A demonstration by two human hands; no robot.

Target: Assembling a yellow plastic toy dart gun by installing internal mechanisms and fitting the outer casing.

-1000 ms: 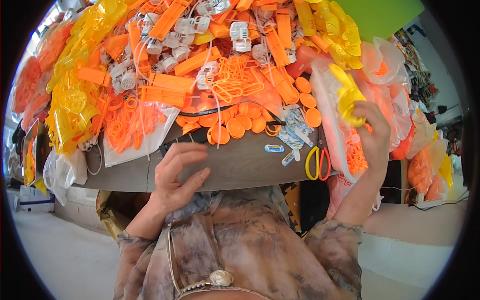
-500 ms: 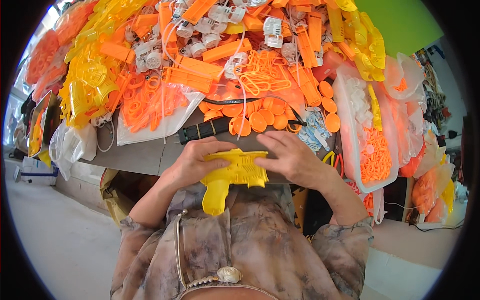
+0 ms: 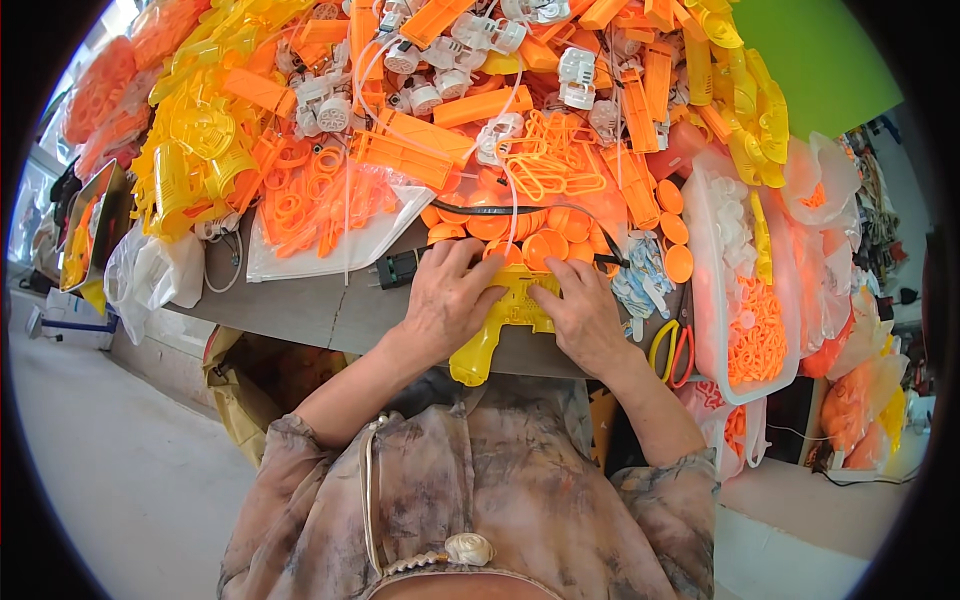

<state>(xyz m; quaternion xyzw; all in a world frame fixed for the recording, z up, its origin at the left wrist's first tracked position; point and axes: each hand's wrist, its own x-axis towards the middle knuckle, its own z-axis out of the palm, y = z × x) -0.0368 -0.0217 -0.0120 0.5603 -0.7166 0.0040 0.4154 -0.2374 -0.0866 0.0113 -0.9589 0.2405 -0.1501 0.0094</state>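
In the head view, the left hand (image 3: pixel 447 300) and the right hand (image 3: pixel 583 315) are both pressing down on a yellow moulded plastic toy-gun shell (image 3: pixel 497 325) lying flat at the near edge of the grey worktable (image 3: pixel 300 310). The left hand is lying closed over the body of the shell just above the grip handle, fingers curled onto its top face; the right hand is covering the barrel end, fingers spread flat over it. Holding it from both ends like this is pinning the shell against the tabletop, which looks like a way of steadying it so the piece cannot rock or slide. The handle is sticking out toward the person, past the table edge and below the left palm, leaving it free of the clutter.

Just beyond the fingertips, a heap of round orange plastic discs (image 3: pixel 520 235) is lying within easy reach, with a black cable (image 3: pixel 500 210) running across it. To the right of the right hand, a pair of yellow-and-red looped scissors (image 3: pixel 672 350) is resting on the table, and past it a clear plastic bag of small orange parts (image 3: pixel 755 330) is standing open. Further off, orange and yellow moulded pieces (image 3: pixel 420 150) are piled high, crowding the work toward the near edge.
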